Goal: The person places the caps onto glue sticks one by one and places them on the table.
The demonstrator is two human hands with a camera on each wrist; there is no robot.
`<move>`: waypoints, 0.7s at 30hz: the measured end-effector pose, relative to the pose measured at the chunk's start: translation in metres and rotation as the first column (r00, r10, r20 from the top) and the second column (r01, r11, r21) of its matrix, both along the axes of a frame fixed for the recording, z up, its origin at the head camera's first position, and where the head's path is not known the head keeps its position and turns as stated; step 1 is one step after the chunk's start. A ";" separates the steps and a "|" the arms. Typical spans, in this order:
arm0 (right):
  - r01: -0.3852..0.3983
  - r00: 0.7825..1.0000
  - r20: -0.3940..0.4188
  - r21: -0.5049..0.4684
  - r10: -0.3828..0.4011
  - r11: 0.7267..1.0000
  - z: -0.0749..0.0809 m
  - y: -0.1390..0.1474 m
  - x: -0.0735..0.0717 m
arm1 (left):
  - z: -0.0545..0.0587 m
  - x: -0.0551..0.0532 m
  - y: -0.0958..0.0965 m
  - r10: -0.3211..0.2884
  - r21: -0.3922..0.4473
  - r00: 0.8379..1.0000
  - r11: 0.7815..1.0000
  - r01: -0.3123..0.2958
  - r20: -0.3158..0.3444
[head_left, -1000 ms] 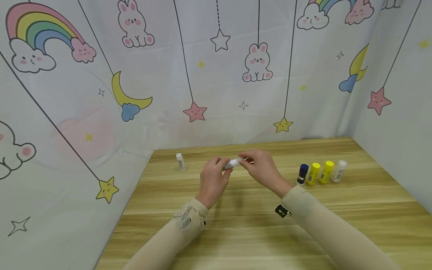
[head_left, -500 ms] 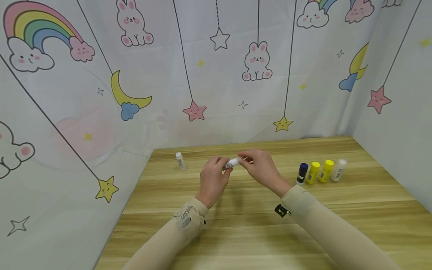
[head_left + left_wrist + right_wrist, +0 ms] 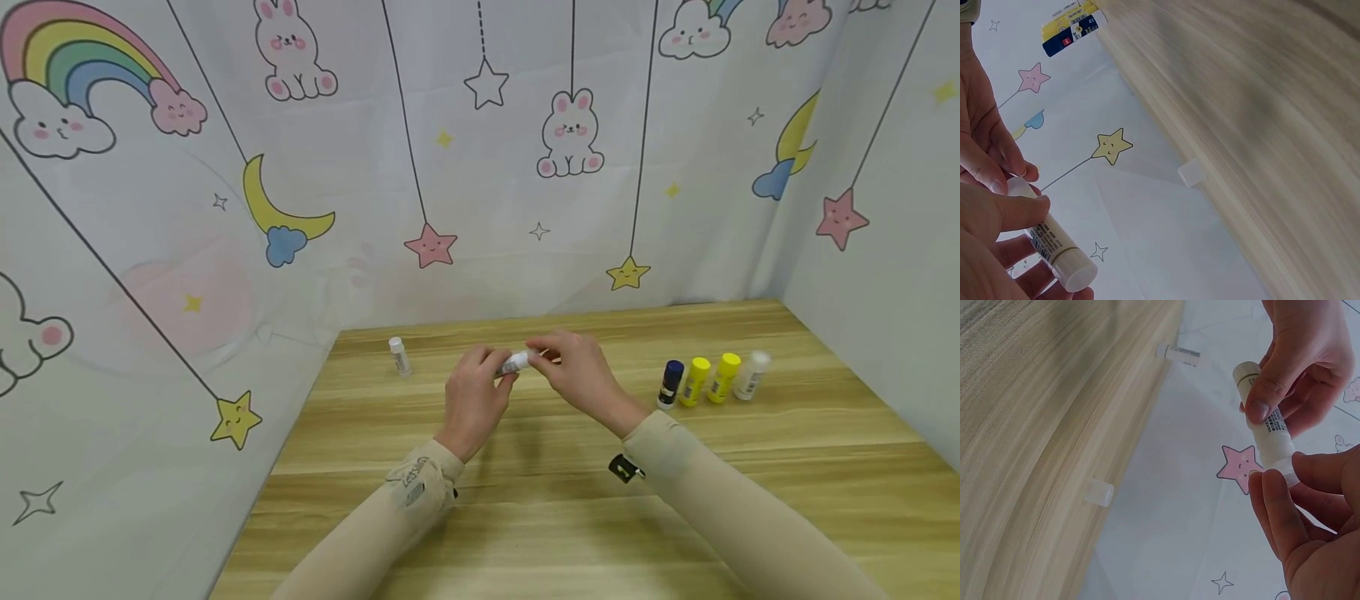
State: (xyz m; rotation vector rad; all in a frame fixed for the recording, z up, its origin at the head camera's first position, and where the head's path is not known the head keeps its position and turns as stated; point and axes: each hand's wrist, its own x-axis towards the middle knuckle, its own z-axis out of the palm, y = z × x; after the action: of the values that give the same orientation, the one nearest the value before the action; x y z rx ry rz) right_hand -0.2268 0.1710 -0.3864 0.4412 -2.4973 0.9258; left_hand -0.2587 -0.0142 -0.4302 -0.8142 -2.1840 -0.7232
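Note:
A white glue stick [image 3: 514, 362] is held tilted above the wooden table, between both hands. My left hand [image 3: 476, 400] grips its barrel, the thumb lying along the printed label in the left wrist view. At the other end, my right hand [image 3: 581, 377] pinches the ridged white end [image 3: 1285, 467] between thumb and fingertips. In the right wrist view, the glue stick [image 3: 1263, 412] slants from the left hand [image 3: 1310, 369] down to the right hand [image 3: 1316, 519]. A small translucent cap-like piece [image 3: 1099, 492] lies on the table near its far edge.
Another white glue stick [image 3: 400, 357] stands at the back left of the table [image 3: 525, 533]. To the right, a dark blue glue stick [image 3: 671, 384], two yellow ones [image 3: 695, 382] and a white one [image 3: 752, 376] stand in a row. A patterned curtain [image 3: 495, 183] hangs behind.
Both hands keep their hold on the glue stick in nearly the same place. The head view has shifted very slightly, so the background sits a little higher.

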 end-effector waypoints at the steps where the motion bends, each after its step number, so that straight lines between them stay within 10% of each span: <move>1: -0.001 1.000 0.001 -0.001 0.001 1.000 0.000 0.000 0.000 | 0.000 0.000 0.000 0.002 -0.002 1.000 1.000 -0.002 0.001; 21: -0.021 0.999 0.036 -0.028 0.022 0.999 0.000 -0.001 0.000 | 0.003 0.003 0.000 0.001 -0.025 1.000 1.000 0.000 0.013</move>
State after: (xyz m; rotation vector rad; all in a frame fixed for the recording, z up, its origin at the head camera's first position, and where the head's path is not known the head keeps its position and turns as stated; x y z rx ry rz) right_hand -0.2273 0.1699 -0.3868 0.4472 -2.5135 0.9843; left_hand -0.2562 -0.0139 -0.4273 -0.8240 -2.2091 -0.7039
